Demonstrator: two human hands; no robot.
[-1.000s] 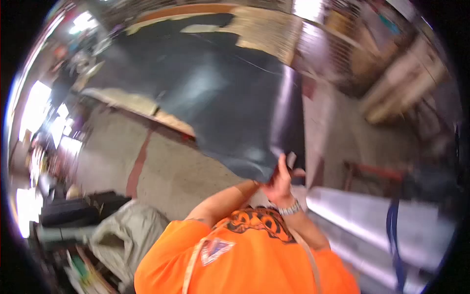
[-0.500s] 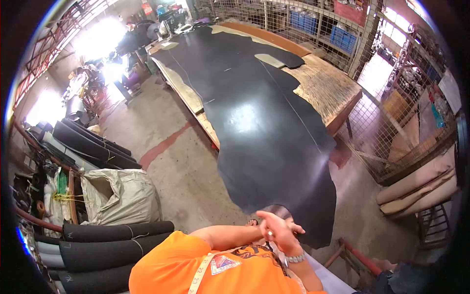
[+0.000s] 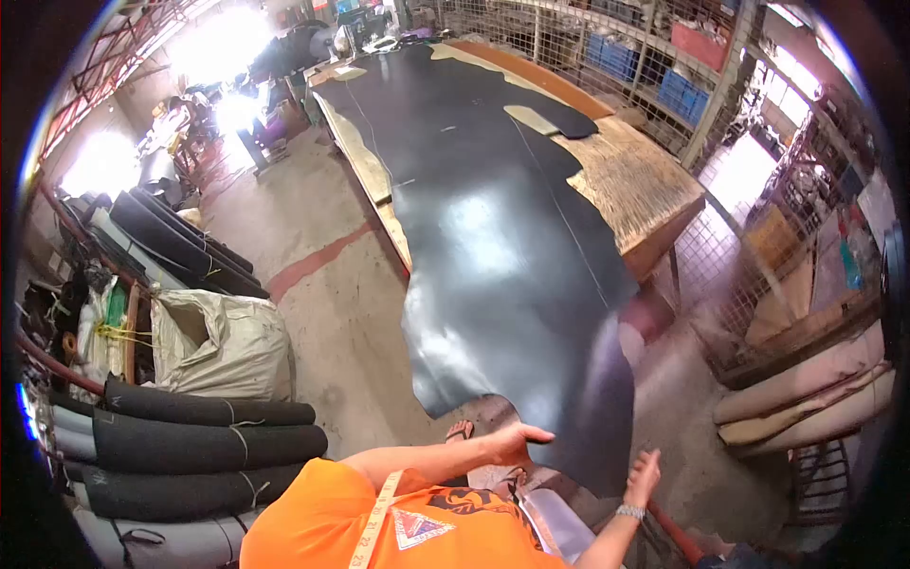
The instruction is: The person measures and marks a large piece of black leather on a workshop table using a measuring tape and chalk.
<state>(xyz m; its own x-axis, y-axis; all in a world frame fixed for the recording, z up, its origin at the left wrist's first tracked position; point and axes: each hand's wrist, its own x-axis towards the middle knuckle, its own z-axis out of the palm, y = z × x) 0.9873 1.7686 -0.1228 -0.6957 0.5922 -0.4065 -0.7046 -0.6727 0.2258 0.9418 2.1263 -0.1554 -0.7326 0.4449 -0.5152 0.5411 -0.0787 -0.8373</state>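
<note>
A large black leather hide [image 3: 474, 284] lies along the wooden table [image 3: 635, 180], its near end hanging over the front. Thin pale lines are marked along both its sides. My left hand [image 3: 523, 443] grips the near edge of the hide by a curved notch, with the thumb on top. Beside the hide's lower right corner, my right hand [image 3: 643, 477] is closed, fingers curled; what it holds, if anything, I cannot make out. A bracelet [image 3: 629, 512] is on the right wrist. A measuring tape [image 3: 376, 522] hangs over my orange shirt.
Dark rolls [image 3: 209, 446] are stacked at lower left, below a pale sack [image 3: 223, 341]. A wire-mesh partition [image 3: 664, 114] runs behind the table on the right. Beige rolls [image 3: 806, 398] lie at right. Concrete floor [image 3: 332, 313] runs along the table's left side.
My hands, together in front of me before, have moved apart. The left now grips the hide's near edge, and the right has moved to its right corner. The hide's near end has shifted and bent.
</note>
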